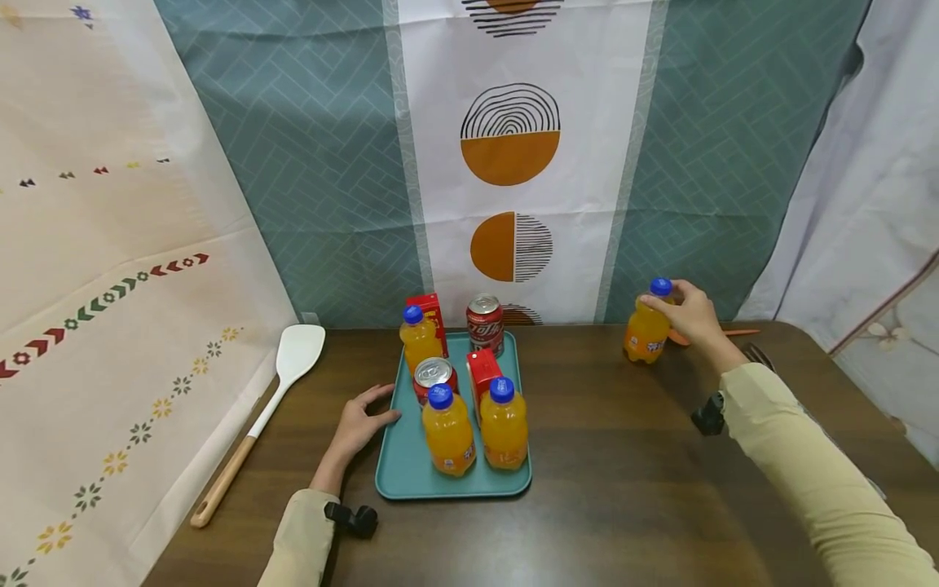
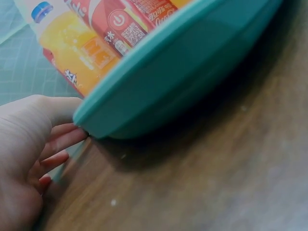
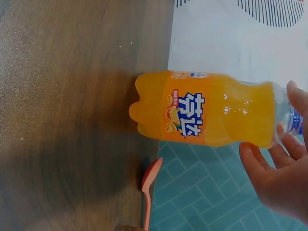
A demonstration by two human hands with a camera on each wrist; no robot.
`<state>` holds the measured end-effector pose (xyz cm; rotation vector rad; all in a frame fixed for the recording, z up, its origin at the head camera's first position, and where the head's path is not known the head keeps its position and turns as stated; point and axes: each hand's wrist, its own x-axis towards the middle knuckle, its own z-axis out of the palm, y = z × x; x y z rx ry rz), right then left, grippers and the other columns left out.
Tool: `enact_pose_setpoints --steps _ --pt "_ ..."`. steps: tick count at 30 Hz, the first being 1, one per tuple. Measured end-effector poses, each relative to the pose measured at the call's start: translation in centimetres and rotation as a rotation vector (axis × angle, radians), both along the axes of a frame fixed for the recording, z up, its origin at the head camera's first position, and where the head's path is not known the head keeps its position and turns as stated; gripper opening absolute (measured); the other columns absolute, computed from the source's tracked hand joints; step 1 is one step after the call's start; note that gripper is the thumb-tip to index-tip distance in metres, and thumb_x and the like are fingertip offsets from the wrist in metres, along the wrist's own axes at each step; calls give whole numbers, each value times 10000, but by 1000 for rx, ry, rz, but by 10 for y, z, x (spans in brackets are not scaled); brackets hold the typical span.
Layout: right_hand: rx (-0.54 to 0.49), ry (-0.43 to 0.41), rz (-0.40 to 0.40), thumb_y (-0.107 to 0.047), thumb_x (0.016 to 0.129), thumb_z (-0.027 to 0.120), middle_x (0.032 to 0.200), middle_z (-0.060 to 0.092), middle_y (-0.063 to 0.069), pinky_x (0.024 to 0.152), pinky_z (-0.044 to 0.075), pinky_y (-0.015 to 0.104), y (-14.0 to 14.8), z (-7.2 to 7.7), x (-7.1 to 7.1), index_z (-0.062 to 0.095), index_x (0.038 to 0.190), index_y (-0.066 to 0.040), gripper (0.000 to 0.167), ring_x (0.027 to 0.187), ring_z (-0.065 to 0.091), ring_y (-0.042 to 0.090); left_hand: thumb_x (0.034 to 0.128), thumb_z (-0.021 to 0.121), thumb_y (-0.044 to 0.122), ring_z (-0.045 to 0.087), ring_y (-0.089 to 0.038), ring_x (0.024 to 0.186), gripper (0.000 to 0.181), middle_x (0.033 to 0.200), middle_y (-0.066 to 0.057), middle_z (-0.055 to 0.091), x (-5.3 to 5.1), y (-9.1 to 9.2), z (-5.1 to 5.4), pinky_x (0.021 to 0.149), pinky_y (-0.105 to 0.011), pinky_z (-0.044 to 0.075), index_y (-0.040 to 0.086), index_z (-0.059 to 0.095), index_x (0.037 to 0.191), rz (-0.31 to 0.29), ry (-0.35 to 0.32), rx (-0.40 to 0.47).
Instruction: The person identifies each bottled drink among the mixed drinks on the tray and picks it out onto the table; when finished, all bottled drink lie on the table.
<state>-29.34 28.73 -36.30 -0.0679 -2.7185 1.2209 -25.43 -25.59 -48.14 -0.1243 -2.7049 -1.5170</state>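
My right hand (image 1: 693, 316) grips an orange soda bottle (image 1: 647, 330) near its blue cap, at the back right of the table; in the right wrist view the fingers curl round the neck of the bottle (image 3: 207, 108). At the left edge of a teal tray (image 1: 411, 477), my left hand (image 1: 359, 424) touches the rim with relaxed fingers, also seen against the tray wall (image 2: 163, 86) in the left wrist view. The tray bears several orange bottles (image 1: 447, 432), two red cans (image 1: 485, 326) and two red boxes (image 1: 483, 377).
A white spatula (image 1: 299, 350) with a wooden handle lies left of the tray. Behind the right hand are an orange spoon (image 1: 741, 332) and a dark fork (image 1: 757, 355). Patterned cloths (image 1: 323, 163) hang along the table's back and left side.
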Motion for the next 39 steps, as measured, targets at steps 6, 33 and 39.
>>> enact_pose_setpoints --steps 6,33,39 --pt "-79 6 4 -510 944 542 1515 281 350 1078 373 625 -4 9 -1 246 1506 40 840 1360 350 519 837 737 122 323 -369 1456 518 1450 -219 501 0 0 1 1200 -555 231 35 594 1327 0 2 6" --pt "-183 202 17 -439 914 640 1550 314 211 1163 274 593 -79 41 23 367 1475 -41 740 1444 270 401 836 741 125 330 -361 1454 518 1457 -212 496 -1 0 0 1203 -545 229 44 597 1327 -3 -3 3" --pt "-212 189 76 -382 916 658 1557 312 206 1171 272 585 -92 38 27 380 1459 -30 706 1447 266 400 841 740 127 335 -362 1451 516 1460 -213 492 -1 -1 -1 1203 -545 230 43 595 1329 -1 -7 -6"
